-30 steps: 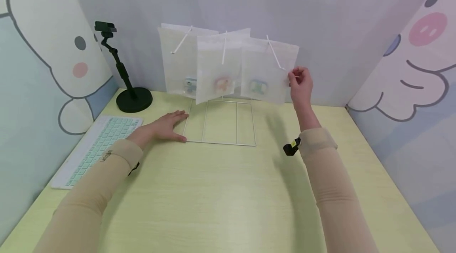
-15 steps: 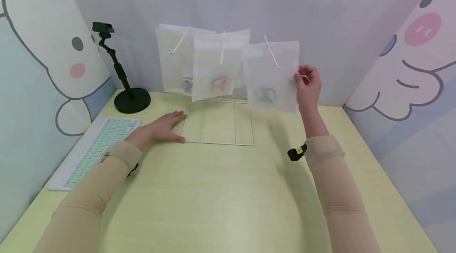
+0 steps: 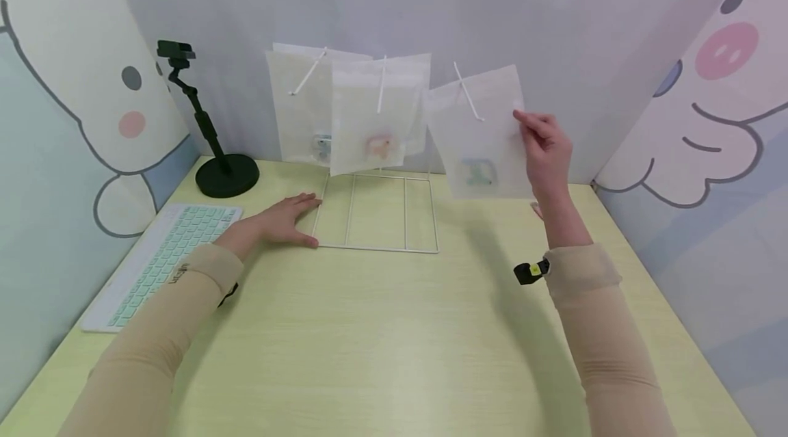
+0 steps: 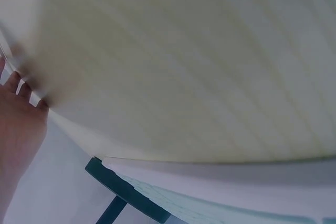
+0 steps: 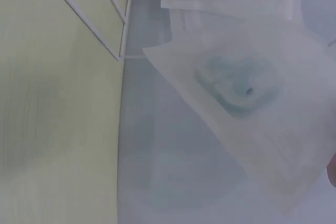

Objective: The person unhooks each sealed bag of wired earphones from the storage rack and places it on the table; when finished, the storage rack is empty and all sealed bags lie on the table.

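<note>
My right hand (image 3: 548,150) pinches the right edge of a translucent white bag (image 3: 492,143), which tilts to one side. A small greenish-blue item (image 3: 479,172) shows through near its bottom. The rack's right hook (image 3: 469,91) overlaps the bag's upper part. In the right wrist view the bag (image 5: 283,129) fills much of the right side, with one fingertip (image 5: 332,170) at the edge. My left hand (image 3: 280,221) rests at the left side of the white wire rack's base (image 3: 375,249), fingers spread, thumb by the front corner. In the left wrist view, this hand (image 4: 21,124) appears at the left edge.
Two more bag groups hang on the rack, left (image 3: 301,109) and middle (image 3: 363,122), with small items inside. A keyboard (image 3: 178,262) lies at the left; behind it stands a black camera stand (image 3: 228,176). A small pink object (image 3: 537,209) shows beside my right wrist.
My right hand has moved right, taking the right bag with it; the bag now stands apart from the middle ones and tilts. The left hand stays at the base.
</note>
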A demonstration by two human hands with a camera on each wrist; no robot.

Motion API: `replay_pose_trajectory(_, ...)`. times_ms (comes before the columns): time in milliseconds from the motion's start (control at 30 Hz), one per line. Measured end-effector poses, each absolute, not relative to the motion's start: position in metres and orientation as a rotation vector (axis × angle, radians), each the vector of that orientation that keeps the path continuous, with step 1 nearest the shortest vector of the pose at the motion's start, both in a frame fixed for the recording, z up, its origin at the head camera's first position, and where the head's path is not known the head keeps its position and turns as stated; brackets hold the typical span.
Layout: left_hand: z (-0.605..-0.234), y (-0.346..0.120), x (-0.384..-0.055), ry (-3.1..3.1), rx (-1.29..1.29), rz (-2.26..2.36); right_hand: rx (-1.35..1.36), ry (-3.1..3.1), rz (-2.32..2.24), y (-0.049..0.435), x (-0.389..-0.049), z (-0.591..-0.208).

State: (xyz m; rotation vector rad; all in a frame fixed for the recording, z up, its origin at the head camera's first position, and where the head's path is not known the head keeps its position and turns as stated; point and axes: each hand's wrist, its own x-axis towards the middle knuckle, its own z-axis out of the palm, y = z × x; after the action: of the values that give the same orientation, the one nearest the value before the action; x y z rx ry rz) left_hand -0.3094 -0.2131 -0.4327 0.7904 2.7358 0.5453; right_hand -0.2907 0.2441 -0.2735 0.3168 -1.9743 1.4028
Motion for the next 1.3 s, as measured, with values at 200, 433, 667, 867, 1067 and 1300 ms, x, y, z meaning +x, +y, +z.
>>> replay_pose_trajectory(200,-0.432,-0.213,-0.309,2.729,0.785,0.542,0.434,-2.006,1.370,0.252,-0.276,-0.269)
replay_pose_trajectory(433,-0.432,-0.212,-0.309,2.721,0.775,0.550,0.530,-1.993,1.358,0.271,-0.267,-0.269)
replay_pose_trajectory(667,-0.433,-0.214,-0.310,2.729,0.791,0.531,0.661,-1.903,1.388,0.280,-0.247,-0.264)
replay_pose_trajectory(867,-0.433,-0.214,-0.311,2.738,0.794,0.533,0.773,-1.809,1.464,0.286,-0.231,-0.258)
replay_pose_trajectory(1067,-0.431,-0.213,-0.310,2.728,0.762,0.539,0.785,-1.722,1.512,0.292,-0.214,-0.252)
replay_pose_trajectory(1300,-0.432,-0.213,-0.310,2.727,0.771,0.543,0.687,-1.705,1.537,0.313,-0.210,-0.258)
